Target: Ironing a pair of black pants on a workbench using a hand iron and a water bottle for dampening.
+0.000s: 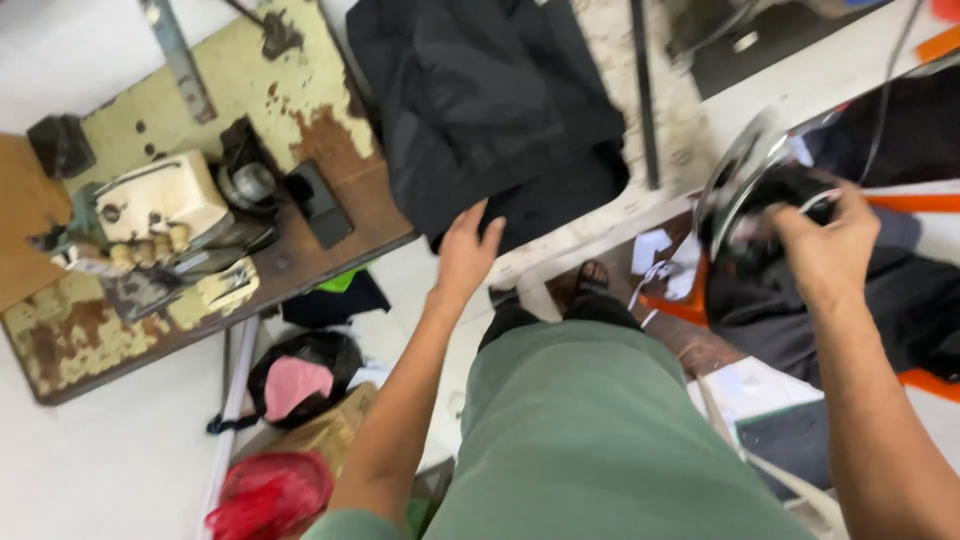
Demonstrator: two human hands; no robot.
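Observation:
My left hand (pixel 468 248) reaches forward with fingers apart and touches the lower edge of a pile of black fabric (pixel 490 110) lying on a worn table. My right hand (pixel 825 250) is closed around the dark handle of a clothes iron (pixel 750 190) with a shiny metal soleplate, which is tilted up on its side. The iron sits over dark cloth (pixel 800 310) spread on a board at the right. My green shirt fills the lower middle of the view.
An old cream sewing machine (pixel 165 215) stands on a rusty, peeling table (pixel 70 340) at the left. Below it lie a black bag with something pink (pixel 300 380), a red bag (pixel 268 495) and a cardboard box (pixel 325 430). A sandalled foot (pixel 590 280) stands on the floor.

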